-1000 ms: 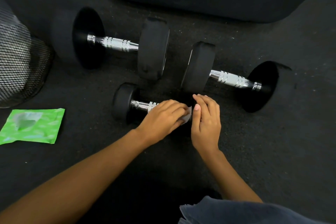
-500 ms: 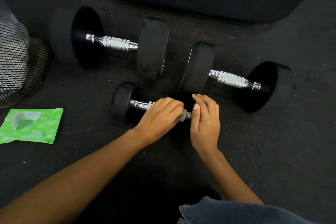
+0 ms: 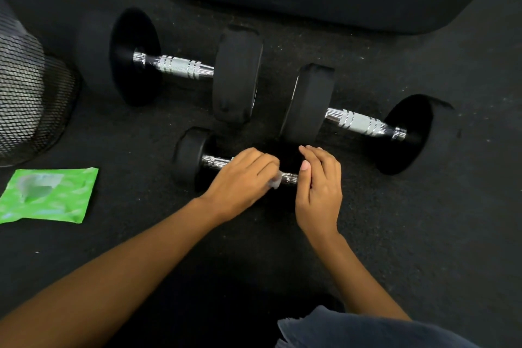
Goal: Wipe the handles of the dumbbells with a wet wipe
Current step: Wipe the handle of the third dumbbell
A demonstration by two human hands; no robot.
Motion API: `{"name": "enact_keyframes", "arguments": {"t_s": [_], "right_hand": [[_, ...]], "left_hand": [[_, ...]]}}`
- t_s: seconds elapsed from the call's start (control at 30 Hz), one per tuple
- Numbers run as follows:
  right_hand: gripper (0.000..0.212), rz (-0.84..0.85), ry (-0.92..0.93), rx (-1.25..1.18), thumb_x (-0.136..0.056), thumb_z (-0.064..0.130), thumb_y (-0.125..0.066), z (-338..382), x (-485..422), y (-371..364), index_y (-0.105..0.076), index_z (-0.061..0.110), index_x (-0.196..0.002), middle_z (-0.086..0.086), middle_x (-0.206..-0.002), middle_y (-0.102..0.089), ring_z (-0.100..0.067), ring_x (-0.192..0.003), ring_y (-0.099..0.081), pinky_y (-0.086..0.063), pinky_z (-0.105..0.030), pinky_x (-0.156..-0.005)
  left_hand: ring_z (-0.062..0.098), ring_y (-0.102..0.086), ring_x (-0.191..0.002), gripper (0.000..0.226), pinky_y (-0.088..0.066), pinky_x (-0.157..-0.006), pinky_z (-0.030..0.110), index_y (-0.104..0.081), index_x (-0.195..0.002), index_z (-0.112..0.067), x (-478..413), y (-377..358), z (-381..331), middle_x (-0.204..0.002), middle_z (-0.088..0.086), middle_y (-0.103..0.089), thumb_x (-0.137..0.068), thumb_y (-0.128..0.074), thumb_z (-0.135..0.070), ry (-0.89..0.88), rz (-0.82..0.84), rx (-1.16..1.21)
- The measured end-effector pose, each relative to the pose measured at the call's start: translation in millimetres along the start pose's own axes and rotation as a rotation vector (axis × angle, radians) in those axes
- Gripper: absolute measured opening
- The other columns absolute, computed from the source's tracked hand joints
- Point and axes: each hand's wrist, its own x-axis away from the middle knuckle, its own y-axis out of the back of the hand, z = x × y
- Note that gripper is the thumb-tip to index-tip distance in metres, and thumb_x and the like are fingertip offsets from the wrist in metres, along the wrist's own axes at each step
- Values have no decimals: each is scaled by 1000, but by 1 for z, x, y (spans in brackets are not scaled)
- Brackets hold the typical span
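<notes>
While your left hand [image 3: 243,178] curls its fingers round the wet wipe [image 3: 275,183] on the small dumbbell [image 3: 189,157], your right hand [image 3: 319,186] lies loosely open, probably steadying its hidden right head. It rests on the floor [image 3: 395,234], long axis left to right. It's rigid, heavy and may roll. The wipe is limp, so wrap the chrome handle [image 3: 289,178] firmly.

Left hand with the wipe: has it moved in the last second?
Yes. The left hand slid the wet wipe leftward along the small dumbbell's handle, toward its left head, baring metal beside the right hand.
</notes>
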Motion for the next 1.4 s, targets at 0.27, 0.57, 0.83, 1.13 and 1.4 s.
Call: {"name": "enact_keyframes", "arguments": {"t_s": [0.27, 0.57, 0.83, 1.13, 1.4], "right_hand": [[38, 9, 13, 0, -97, 23, -34, -1, 0, 1, -60, 7, -119, -7, -119, -59, -17, -118, -46, -41, -36, -98], [36, 2, 10, -10, -97, 21, -35, -1, 1, 0, -60, 6, -119, -7, -118, -60, -17, -117, -47, -41, -36, -98], [36, -6, 38, -22, -97, 21, -35, -2, 2, 0, -60, 4, -118, -9, -117, -60, -21, -116, -49, -42, -39, -98], [35, -13, 3, -25, -97, 19, -36, -1, -1, -2, -61, 6, -117, -7, -116, -60, -19, -115, -49, -41, -34, -97], [35, 4, 24, -17, -97, 20, -36, -1, 1, 0, -60, 5, -118, -7, -116, -60, -17, -116, -48, -41, -34, -97]], "left_hand": [[19, -59, -91, 24, -39, -88, 30, -64, -98, -9, -8, 0, -8, -99, 4, -64, -83, -53, -25, 57, 80, 95], [19, -60, -86, 45, -38, -86, 29, -68, -96, -14, -8, 10, 8, -91, 2, -69, -87, -39, -47, 383, 202, 101], [20, -57, -102, 62, -33, -97, 31, -60, -112, -17, -20, -1, -7, -109, 1, -65, -85, -14, -48, 298, 346, 112], [26, -63, -78, 57, -41, -86, 38, -67, -94, -14, -8, -5, 2, -84, 5, -69, -95, -15, -37, 342, 254, -72], [12, -51, -116, 52, -21, -105, 28, -48, -131, -20, -5, 1, 6, -125, -4, -58, -97, -16, -43, 195, 333, 65]]}}
